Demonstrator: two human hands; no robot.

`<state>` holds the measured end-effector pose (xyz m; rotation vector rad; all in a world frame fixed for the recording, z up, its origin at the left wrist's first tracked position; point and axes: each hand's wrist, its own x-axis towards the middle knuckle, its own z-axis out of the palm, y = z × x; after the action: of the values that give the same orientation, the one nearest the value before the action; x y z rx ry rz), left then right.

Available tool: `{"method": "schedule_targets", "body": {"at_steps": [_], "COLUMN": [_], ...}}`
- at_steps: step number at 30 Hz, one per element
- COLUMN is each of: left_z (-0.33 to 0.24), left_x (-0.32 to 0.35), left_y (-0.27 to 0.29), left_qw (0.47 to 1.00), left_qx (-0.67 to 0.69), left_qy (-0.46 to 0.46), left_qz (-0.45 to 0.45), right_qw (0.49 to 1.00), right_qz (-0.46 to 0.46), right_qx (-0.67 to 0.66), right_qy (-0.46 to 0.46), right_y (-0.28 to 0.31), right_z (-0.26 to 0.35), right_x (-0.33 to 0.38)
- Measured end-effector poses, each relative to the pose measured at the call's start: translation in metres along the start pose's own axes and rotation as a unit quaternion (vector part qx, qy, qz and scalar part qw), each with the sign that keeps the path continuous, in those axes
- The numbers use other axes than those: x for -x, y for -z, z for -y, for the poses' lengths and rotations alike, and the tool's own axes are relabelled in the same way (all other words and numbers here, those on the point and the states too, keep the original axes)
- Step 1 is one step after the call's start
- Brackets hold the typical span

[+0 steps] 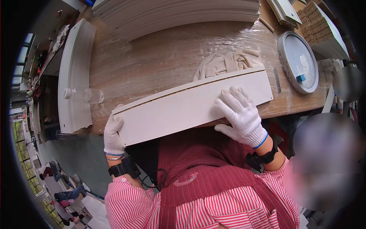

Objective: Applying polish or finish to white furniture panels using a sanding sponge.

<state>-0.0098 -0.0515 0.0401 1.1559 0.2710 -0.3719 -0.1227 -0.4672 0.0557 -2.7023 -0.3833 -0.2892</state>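
A long white board (171,114) with a dark groove along its far edge lies across the near edge of the table, tilted up toward the right. My left hand (113,135), in a white knit glove, is closed around the board's left end. On the right part of its face rests my gloved right hand (240,118), fingers stretched and thumb spread toward the near edge. Just behind the board sits a crumpled beige cloth (217,65), partly hidden by it.
Stacks of white boards stand at the left (76,76) and back (179,19) of the wooden table (152,65). A clear plastic bottle (92,96) lies by the left stack. At right are a metal strip (277,81) and a round bucket lid (289,49) holding a blue block (300,78).
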Motion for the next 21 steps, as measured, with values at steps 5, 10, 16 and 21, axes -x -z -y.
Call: {"method": "schedule_targets", "body": {"at_steps": [5, 10, 16, 21], "left_z": [-0.025, -0.086, -0.122, -0.059], "left_x": [0.028, 0.036, 0.043, 0.078], "left_y": [-0.016, -0.044, -0.111, -0.087], "left_qw": [0.997, 0.94, 0.857, 0.945], "left_qx": [0.043, 0.245, 0.259, 0.123], "left_qy": [-0.022, -0.145, -0.374, -0.19], "left_qz": [0.062, 0.186, 0.242, 0.236], "right_qw": [0.987, 0.978, 0.993, 0.883], "right_qz": [-0.103, -0.121, -0.063, -0.14], "right_qx": [0.12, 0.125, -0.1, -0.439], "right_qy": [0.027, 0.118, 0.022, -0.09], "right_y": [-0.002, 0.059, 0.072, 0.055], "right_z": [0.003, 0.051, 0.169, 0.225], "right_x": [-0.027, -0.039, -0.081, -0.132]}}
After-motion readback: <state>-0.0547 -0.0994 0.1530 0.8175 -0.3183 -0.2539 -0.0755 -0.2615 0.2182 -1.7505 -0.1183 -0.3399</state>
